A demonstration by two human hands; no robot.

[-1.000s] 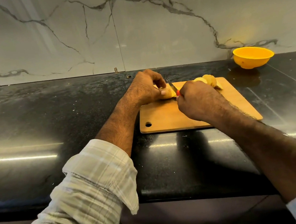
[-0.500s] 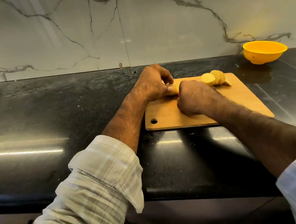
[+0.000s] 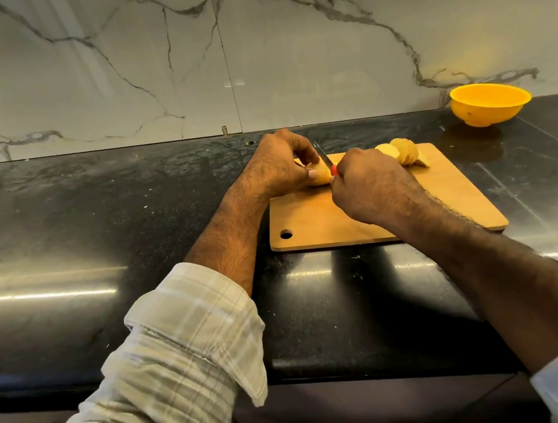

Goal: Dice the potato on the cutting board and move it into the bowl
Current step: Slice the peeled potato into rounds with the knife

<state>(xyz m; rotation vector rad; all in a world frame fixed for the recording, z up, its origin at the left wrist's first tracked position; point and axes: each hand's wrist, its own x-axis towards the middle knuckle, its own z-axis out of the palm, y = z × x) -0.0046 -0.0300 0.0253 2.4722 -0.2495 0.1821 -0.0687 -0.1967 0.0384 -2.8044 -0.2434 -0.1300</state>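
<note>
Firmly built, I'd judge, this pale yellow peeled potato piece (image 3: 321, 176): stiff under the blade, but wet and slick on its cut faces, so it wants pinching on the rounded end, well back from the cut line. It sits at the far left of the rectangular wooden cutting board (image 3: 441, 201), on the black stone counter (image 3: 98, 213). My left hand (image 3: 279, 166) arches over it, fingers curled down and thumb tucked against its near side, holding it. My right hand (image 3: 367, 184) is wrapped in a fist round the red-handled knife (image 3: 327, 161), its thin blade angled up and away, right at the piece's cut end. A fan of cut potato slices (image 3: 402, 155) leans at the board's far edge. The round yellow plastic bowl (image 3: 490, 103) waits well apart, by the marble wall.
</note>
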